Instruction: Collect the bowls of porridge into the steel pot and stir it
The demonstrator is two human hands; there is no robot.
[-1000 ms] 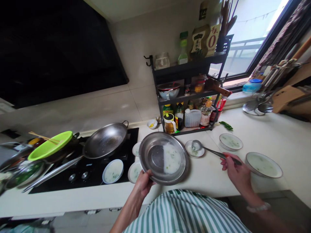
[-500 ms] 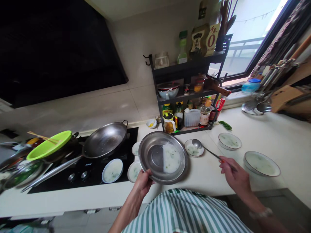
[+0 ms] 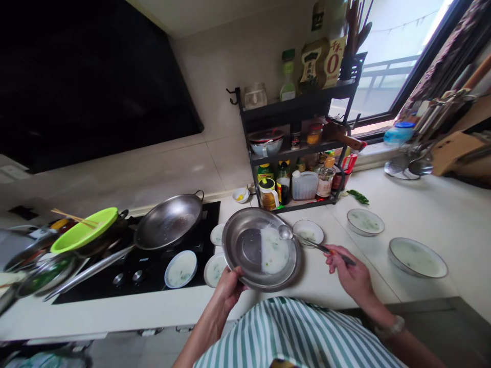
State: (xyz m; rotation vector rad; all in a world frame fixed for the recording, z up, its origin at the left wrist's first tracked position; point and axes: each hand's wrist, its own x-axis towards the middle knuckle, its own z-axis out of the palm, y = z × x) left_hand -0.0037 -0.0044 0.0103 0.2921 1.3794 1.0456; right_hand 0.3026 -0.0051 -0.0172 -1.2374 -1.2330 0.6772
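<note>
My left hand (image 3: 229, 287) grips the near rim of a wide steel basin (image 3: 245, 245), which is tilted. White soup (image 3: 275, 253) with green bits pools in its right half. My right hand (image 3: 351, 273) is closed around the handle of a metal ladle (image 3: 286, 232); the ladle's bowl hangs over the basin's right side. Just behind the ladle stands a small bowl (image 3: 312, 226) with a little of the soup. To the right are two more filled bowls, a smaller one (image 3: 365, 222) and a larger one (image 3: 418, 258).
On the left, a wok (image 3: 169, 222) and a bowl of soup (image 3: 181, 269) stand on the black stove (image 3: 149, 296). Two small bowls sit partly behind the basin's left side. A black spice rack (image 3: 295, 204) stands against the wall. Green peppers (image 3: 358, 197) lie at the right.
The ladle has moved left from over the small bowl to over the basin, my right hand going with it. My left hand still holds the basin.
</note>
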